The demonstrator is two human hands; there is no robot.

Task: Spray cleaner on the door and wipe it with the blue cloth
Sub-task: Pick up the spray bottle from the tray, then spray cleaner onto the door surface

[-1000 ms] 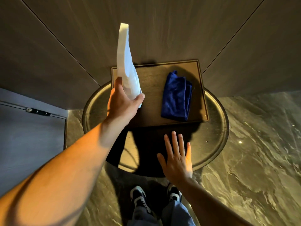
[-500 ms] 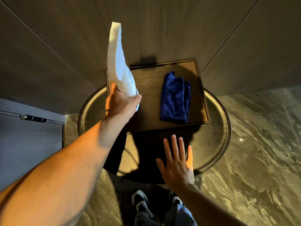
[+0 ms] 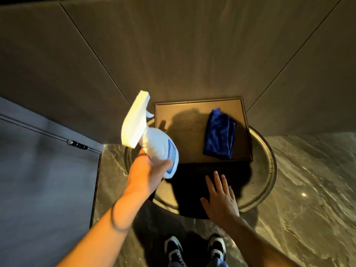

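A round metal table point(image 3: 267, 182) stands at centre, a square brown tray point(image 3: 185, 135) on its twelve o'clock half. Marbled floor point(image 3: 308, 199) spreads toward four o'clock; two sneakers point(image 3: 174, 249) at six.

Blue label on the spray bottle point(image 3: 154, 147), blurred, no words legible; nothing readable anywhere else in view

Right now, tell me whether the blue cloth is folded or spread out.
Folded. The blue cloth lies as a compact rectangle with layered edges showing along its right side, resting on the square tray, untouched by either hand.
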